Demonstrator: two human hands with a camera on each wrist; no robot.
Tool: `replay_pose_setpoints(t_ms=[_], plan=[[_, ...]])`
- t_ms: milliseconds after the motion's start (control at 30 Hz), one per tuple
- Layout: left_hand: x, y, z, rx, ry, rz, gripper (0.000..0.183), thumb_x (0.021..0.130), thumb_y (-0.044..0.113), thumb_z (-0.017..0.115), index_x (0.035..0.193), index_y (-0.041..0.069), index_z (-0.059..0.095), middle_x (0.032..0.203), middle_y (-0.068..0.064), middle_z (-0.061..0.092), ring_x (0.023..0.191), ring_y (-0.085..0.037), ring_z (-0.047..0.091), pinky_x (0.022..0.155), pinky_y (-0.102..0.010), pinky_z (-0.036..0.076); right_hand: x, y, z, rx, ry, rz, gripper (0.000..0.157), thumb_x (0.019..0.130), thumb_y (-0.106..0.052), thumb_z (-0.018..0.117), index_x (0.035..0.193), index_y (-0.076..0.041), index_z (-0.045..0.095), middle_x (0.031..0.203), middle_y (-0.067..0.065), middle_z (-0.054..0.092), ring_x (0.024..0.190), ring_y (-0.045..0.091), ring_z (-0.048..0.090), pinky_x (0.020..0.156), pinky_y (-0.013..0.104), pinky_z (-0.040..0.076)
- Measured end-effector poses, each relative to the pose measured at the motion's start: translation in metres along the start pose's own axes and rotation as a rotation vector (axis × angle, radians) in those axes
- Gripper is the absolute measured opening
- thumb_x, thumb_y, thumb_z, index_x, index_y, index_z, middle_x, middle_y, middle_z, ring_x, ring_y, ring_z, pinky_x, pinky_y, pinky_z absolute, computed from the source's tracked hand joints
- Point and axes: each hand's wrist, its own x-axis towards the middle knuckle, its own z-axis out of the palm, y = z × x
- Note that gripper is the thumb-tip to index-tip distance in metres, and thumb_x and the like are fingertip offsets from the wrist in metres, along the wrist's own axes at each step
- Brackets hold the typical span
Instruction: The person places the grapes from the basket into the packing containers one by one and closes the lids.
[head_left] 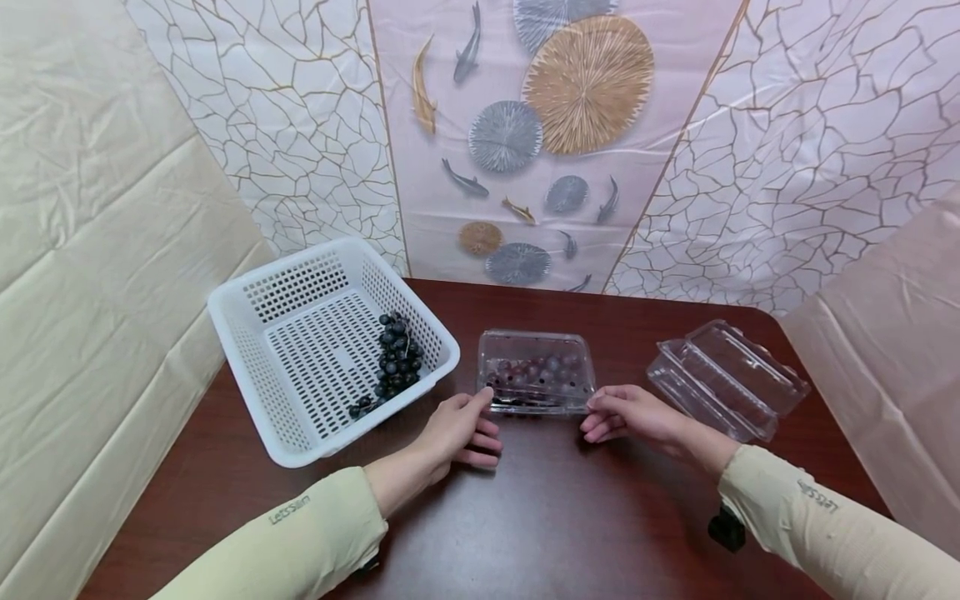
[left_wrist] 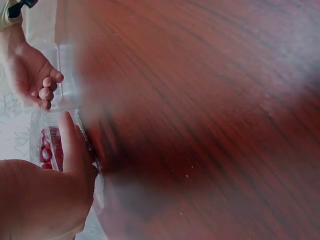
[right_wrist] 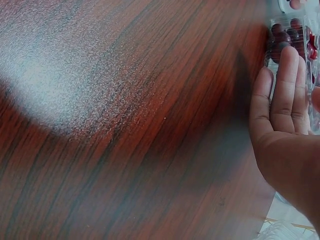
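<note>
A clear plastic clamshell box, its lid down over dark red grapes, sits on the table between the two hands. My left hand is at its near left corner, thumb tip against the edge and the other fingers loosely spread. At the near right corner is my right hand, thumb and forefinger right at the edge. In the right wrist view, the right fingers lie nearly straight along the box's side. Grapes show through the plastic beside the left thumb in the left wrist view.
A white perforated basket stands at the left, with a bunch of black grapes along its right side. Open clear plastic clamshells lie at the right, beyond the right forearm. Patterned sheeting rises behind the dark wood table.
</note>
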Motion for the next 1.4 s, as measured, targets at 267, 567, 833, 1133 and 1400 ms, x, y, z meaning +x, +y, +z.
replay_pose_setpoints(t_ms=[267,567,833,1133,1400], plan=[[0.010,-0.001,0.002,-0.008,0.018,0.002,0.032,0.112,0.023,0.048,0.123,-0.007,0.054,0.117,-0.033,0.071,0.097,-0.044,0.078,0.069,-0.046,0.068,-0.001,-0.001,0.002,-0.005,0.004,-0.005,0.022,0.112,-0.012,0.047,0.114,0.006,0.059,0.094,0.009,0.079,0.087,0.019,0.079,0.091,0.040,0.064],[0.014,0.003,0.004,-0.020,0.023,0.005,0.023,0.111,0.012,0.044,0.117,-0.007,0.054,0.119,-0.032,0.071,0.099,-0.043,0.078,0.070,-0.045,0.068,0.000,-0.001,0.002,-0.016,0.007,-0.007,0.024,0.113,-0.013,0.047,0.114,0.007,0.060,0.095,0.010,0.079,0.087,0.019,0.079,0.092,0.040,0.064],[0.013,0.006,0.005,-0.024,0.029,0.007,0.019,0.112,0.009,0.043,0.116,-0.004,0.054,0.123,-0.033,0.070,0.101,-0.044,0.077,0.072,-0.046,0.068,0.000,-0.003,0.002,-0.010,0.011,-0.010,0.022,0.113,-0.012,0.048,0.113,0.006,0.061,0.095,0.011,0.079,0.086,0.019,0.079,0.091,0.040,0.064],[0.014,0.002,0.003,-0.027,0.019,-0.021,0.026,0.113,0.016,0.042,0.126,-0.006,0.050,0.123,-0.032,0.070,0.100,-0.042,0.078,0.072,-0.046,0.068,0.001,-0.001,0.004,0.006,0.012,-0.009,0.022,0.112,-0.012,0.048,0.111,0.007,0.060,0.094,0.011,0.079,0.085,0.019,0.079,0.092,0.041,0.064],[0.011,0.000,0.004,-0.012,0.002,-0.030,0.034,0.113,0.022,0.044,0.127,-0.009,0.049,0.122,-0.032,0.070,0.093,-0.036,0.079,0.070,-0.045,0.068,-0.002,0.000,0.003,0.007,0.021,-0.008,0.024,0.112,-0.012,0.048,0.114,0.009,0.060,0.094,0.012,0.079,0.085,0.019,0.079,0.091,0.042,0.065]])
